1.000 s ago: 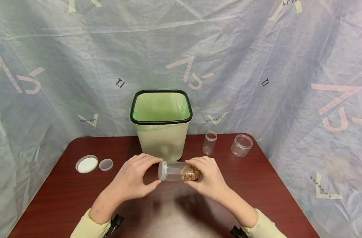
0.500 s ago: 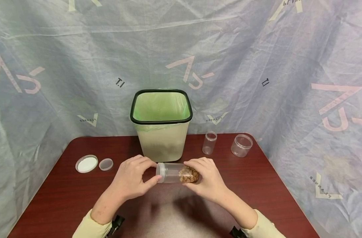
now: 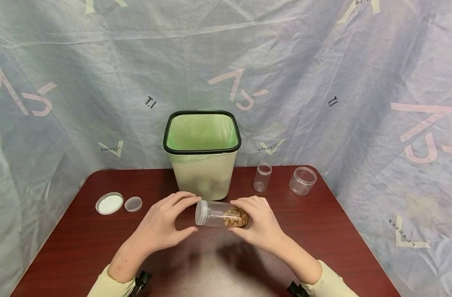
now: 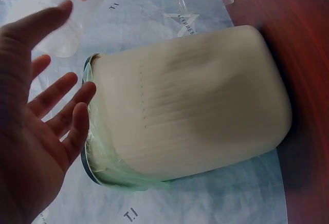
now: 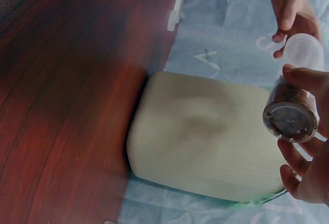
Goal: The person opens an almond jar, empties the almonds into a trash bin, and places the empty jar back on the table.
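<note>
A clear plastic jar (image 3: 215, 213) with a translucent screw lid (image 3: 201, 213) lies sideways in the air above the table. Small brown chunks (image 3: 236, 217) fill its base end. My right hand (image 3: 261, 220) grips that end, thumb below and fingers over the top; in the right wrist view the jar's bottom (image 5: 289, 121) faces the camera. Around the lid, my left hand (image 3: 164, 222) is spread with thumb and fingers parted. The left wrist view shows this left hand (image 4: 25, 116) with loosely bent fingers and nothing in its grasp.
Behind the jar stands a cream bin (image 3: 203, 175) with a black rim and green liner. A tall clear jar (image 3: 262, 178) and a wide one (image 3: 302, 181) stand at back right. Two lids, one white-centred (image 3: 109, 203) and one smaller (image 3: 133, 204), lie on the left.
Half a second ago my left thumb and fingers were on the lid; now they have spread off it. The jar has shifted slightly, still held by my right hand.
</note>
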### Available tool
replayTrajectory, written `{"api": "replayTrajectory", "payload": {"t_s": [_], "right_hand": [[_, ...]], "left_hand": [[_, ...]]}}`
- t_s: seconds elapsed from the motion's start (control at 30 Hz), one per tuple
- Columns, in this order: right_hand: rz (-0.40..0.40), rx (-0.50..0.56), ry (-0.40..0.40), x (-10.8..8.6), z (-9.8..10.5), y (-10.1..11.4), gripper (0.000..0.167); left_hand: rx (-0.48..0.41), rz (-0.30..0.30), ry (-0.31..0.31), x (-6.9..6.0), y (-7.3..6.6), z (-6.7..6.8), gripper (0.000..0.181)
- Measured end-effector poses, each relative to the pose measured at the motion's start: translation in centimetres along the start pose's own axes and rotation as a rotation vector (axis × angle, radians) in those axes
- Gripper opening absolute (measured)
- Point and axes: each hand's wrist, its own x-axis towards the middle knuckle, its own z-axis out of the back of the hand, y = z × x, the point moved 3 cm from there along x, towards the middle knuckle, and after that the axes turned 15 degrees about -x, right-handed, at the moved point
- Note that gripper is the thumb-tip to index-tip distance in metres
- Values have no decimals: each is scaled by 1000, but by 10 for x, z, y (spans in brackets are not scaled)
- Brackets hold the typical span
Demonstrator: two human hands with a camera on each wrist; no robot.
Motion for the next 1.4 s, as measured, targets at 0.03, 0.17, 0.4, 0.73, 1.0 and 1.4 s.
{"api": "replayTrajectory", "payload": {"t_s": [0.03,0.17,0.4,0.73,1.0,1.4], "right_hand": [[1,2,0,0,0,0,68],[6,4,0,-1,-1,0,68],[10,2,-5,-2,-2,1,68],[13,11,-9,-3,-1,3,67],[29,19,-3,-5,-2,4,68],[24,24,4,-6,-4,2,68]], "left_hand": [[0,-14,-2,0,0,0,74],[-1,-57,-22,2,-1,-1,69],[-3,-75,-38,3,-2,0,63],[27,24,-13,1,-1,0,58],[87,78,-25,-1,0,-1,49],[44,26,8,-3,-2,4,75]]}}
